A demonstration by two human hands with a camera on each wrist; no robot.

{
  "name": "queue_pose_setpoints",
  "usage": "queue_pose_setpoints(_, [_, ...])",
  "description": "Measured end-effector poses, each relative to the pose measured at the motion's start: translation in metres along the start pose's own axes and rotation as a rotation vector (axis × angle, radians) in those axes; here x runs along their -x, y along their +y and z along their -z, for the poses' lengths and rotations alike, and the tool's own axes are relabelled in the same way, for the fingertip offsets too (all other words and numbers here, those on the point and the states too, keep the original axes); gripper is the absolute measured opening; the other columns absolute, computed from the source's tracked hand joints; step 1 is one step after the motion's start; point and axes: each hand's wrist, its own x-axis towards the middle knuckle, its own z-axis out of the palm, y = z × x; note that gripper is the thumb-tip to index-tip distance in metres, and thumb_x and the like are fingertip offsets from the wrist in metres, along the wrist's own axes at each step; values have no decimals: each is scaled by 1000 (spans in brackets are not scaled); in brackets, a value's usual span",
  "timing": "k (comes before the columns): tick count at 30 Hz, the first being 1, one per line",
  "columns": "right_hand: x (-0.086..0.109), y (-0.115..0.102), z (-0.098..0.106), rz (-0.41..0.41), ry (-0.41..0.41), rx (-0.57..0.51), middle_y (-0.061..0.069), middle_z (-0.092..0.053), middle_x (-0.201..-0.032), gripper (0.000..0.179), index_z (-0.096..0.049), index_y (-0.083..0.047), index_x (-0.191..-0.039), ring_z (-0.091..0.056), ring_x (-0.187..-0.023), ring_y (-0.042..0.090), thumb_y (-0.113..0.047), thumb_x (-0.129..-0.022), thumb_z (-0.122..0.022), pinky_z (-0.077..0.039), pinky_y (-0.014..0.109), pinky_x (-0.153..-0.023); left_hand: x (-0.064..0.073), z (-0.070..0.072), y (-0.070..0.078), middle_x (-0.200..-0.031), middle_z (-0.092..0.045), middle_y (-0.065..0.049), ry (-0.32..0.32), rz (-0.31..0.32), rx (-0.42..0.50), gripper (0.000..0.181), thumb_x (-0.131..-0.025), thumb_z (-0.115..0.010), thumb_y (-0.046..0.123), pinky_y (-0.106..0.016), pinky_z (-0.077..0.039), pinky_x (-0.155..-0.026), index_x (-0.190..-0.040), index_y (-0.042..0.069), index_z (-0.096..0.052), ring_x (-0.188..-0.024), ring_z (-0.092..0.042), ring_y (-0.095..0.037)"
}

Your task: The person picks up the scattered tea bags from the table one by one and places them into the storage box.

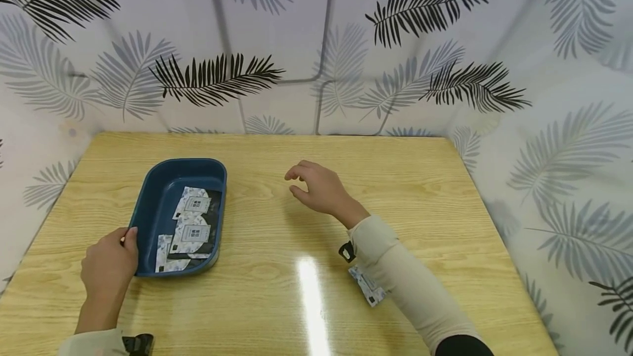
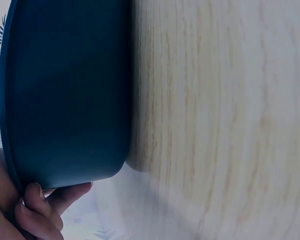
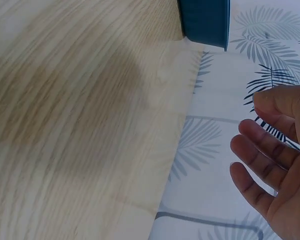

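Observation:
A dark blue plastic bin (image 1: 155, 196) stands on the left part of the table. Several white-and-black printed packets (image 1: 190, 235) lie overlapping inside it, toward its right side. My left hand (image 1: 110, 262) grips the bin's rim at the near left corner, thumb on top and fingers curled under the edge, as the left wrist view also shows. Over the middle of the table hovers my right hand (image 1: 318, 187), fingers loosely bent and nothing between them. Another packet (image 1: 368, 285) lies on the table beneath the right forearm, partly hidden by the sleeve.
The wooden table (image 1: 267, 312) ends at a wall (image 1: 296, 43) covered in leaf-patterned sheeting, which also runs along the right side. A bright strip of reflected light crosses the table's near middle. A dark strap device (image 1: 347, 251) sits at the right wrist.

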Motion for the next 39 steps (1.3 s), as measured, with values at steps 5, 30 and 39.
queue_pose_setpoints(5, [14, 15, 2, -24, -37, -16, 2, -69, -116, 22, -69, -14, -118, -67, -105, 22, -20, -97, -65, -57, 39, -83, 0, 0, 1, -120, -60, -39, 5, -10, 2, 43, -107, -40, 27, -67, -51, -71, -125, -6, -61, -102, -59, -62])
queue_pose_setpoints(30, [64, 60, 14, -95, -99, -55, 7, -71, -114, 24, -68, -8, -119, -66, -105, 26, -18, -97, -65, -54, 44, -92, 1, 0, 0, -123, -59, -39, -26, 9, -20, 46, -108, -37, 29, -67, -50, -73, -128, -6, -59, -105, -58, -61])
queue_pose_setpoints(39, [73, 66, 21, -55, -163, -46, 7, -71, -117, 26, -67, -9, -121, -66, -106, 25, -17, -96, -65, -54, 44, -93, 1, 0, 2, -123, -58, -40, -29, 19, -20, 47, -108, -37, 29, -67, -50, -70, -130, -6, -58, -104, -58, -63])
